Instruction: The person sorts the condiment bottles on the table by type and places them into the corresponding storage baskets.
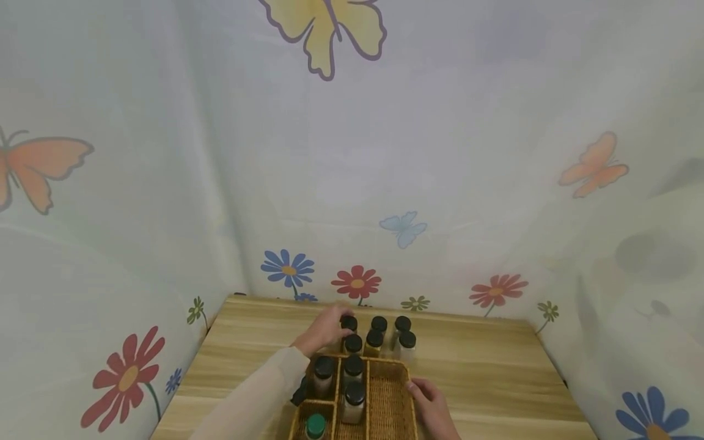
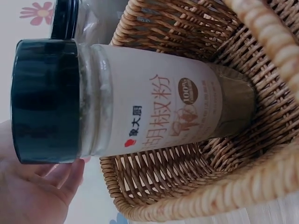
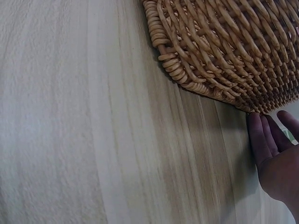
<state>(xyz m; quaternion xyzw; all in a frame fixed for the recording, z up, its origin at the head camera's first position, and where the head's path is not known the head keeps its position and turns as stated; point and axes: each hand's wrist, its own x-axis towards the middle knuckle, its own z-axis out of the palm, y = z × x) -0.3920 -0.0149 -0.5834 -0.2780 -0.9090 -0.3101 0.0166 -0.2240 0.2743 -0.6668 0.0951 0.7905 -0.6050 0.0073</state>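
With our left hand (image 1: 323,330) we reach past the back left corner of the brown woven basket (image 1: 389,394) to a jar with a round black lid (image 1: 349,322). Our thumb and fingers bend round the lid, but we cannot tell how tight the pinch is. This jar is the back left one in a small group, between the basket's back edge and the back edge of the light brown wooden table (image 1: 478,370). A clear jar with a black lid (image 1: 353,344) is just in front of it, so we should hold ours from both sides and not bump that one. Keeping it upright is likely safest.

Our right hand (image 1: 431,408) is at the basket's right edge, fingers mostly straight and touching the weave. A soft, steady press there should stop any sliding. Our long cream sleeve (image 1: 258,391) is near the tall black-topped jar (image 1: 323,373) in the basket's back left compartment, so we should hold that arm high.
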